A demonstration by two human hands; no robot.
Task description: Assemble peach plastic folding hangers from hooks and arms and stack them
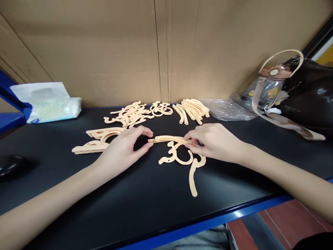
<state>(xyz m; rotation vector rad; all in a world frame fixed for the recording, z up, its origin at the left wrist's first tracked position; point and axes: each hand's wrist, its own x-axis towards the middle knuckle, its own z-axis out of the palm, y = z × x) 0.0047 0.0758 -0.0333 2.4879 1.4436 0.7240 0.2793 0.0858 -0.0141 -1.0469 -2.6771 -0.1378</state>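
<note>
My right hand [214, 141] is closed in a pinch on the right end of the curved hanger arms [170, 139], thin beige pieces lying against each other. At their left end, my left hand [127, 144] has its thumb and fingertips around the tips, with a small gap showing. Just below them a beige hook piece [183, 161] and smaller curved parts lie on the black tabletop. A loose hanger arm [193, 178] points toward the front edge. Left of my left hand are folded hangers [90, 147], partly hidden by it.
Behind my hands lie a pile of small curved pieces [132, 113], several rings [161, 109] and a fan of arms [192, 109]. A tissue pack [53, 109] stands left; a mouse [11, 166] is nearer. Clear plastic bag [230, 108], bottle [270, 86] and black bag [309, 97] occupy the right.
</note>
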